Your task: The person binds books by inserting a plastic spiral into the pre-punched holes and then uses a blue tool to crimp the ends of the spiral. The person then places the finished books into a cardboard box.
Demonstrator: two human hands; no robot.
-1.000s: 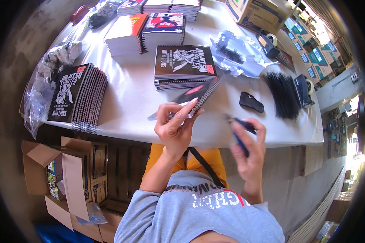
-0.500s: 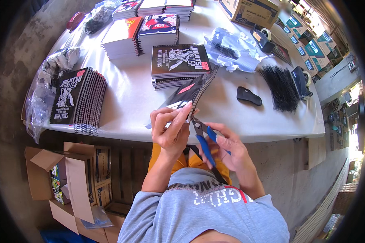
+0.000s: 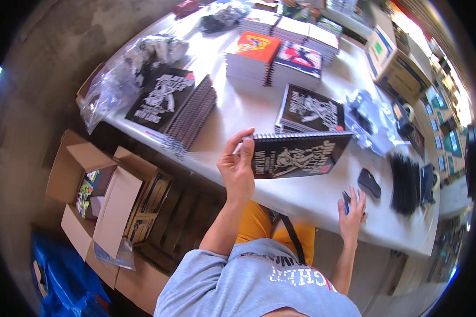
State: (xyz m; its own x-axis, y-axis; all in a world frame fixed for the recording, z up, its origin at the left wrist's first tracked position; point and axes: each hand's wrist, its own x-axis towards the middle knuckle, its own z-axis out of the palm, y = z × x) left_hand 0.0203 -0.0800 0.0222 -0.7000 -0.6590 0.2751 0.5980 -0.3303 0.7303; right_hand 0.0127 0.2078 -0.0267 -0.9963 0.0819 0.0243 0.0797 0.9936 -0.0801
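A black-covered spiral-bound notebook point(image 3: 296, 156) is held up above the table's front edge, its wire spine uppermost. My left hand point(image 3: 238, 165) pinches its left end between thumb and fingers. Over the table to the right, my right hand point(image 3: 351, 216) has its fingers stretched out. Cutting pliers point(image 3: 347, 199) with blue handles lie against that hand, partly hidden by it. Behind the held notebook sits a short stack of matching notebooks point(image 3: 311, 108). Another, taller stack of notebooks point(image 3: 161, 100) leans at the left of the table.
Right of my right hand are a dark flat object point(image 3: 369, 183), a bundle of black coils point(image 3: 403, 185) and a tape dispenser point(image 3: 427, 184). Crumpled plastic wrap point(image 3: 373, 124) lies farther back. An open carton point(image 3: 116, 203) stands below left. More book piles point(image 3: 296, 66) occupy the back.
The pliers have left the notebook's spine and moved right to the table with my right hand, whose fingers have opened out. My left hand has turned the notebook sideways. The view has swung.
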